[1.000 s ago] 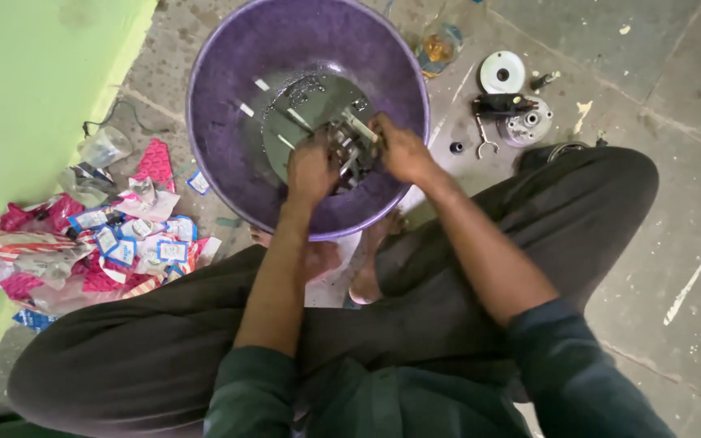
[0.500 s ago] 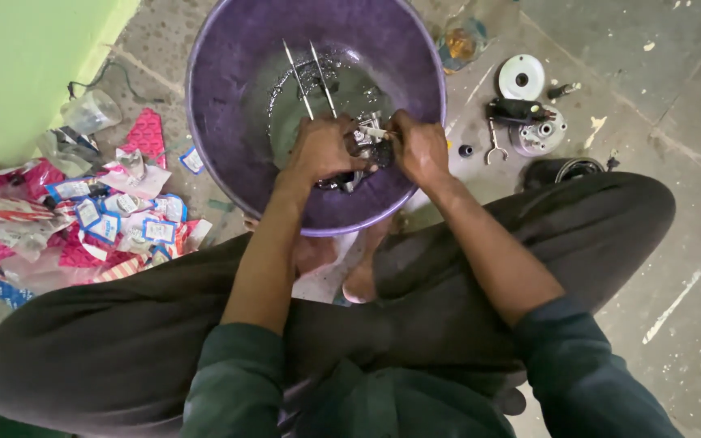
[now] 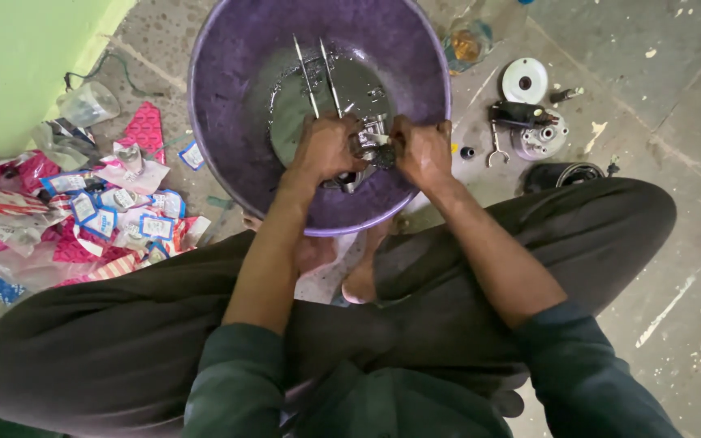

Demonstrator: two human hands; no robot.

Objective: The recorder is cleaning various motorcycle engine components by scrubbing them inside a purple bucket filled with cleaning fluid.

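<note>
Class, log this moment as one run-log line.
left hand: grips metal part | right hand: grips it | over purple basin

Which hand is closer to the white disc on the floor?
Right. The right hand is in the purple basin, on the side toward the white disc; the left hand is farther away.

A matt purple plastic basin (image 3: 229,105) holds dark, glossy liquid (image 3: 302,97). The left hand (image 3: 324,148) and right hand (image 3: 420,150) grip a greasy, dull metal part (image 3: 369,146), with 2 shiny metal rods (image 3: 318,77) beside it. Crinkled glossy wrappers (image 3: 91,219) lie on the rough, stained concrete floor (image 3: 675,81). Dark matt cloth trousers (image 3: 529,235).
</note>
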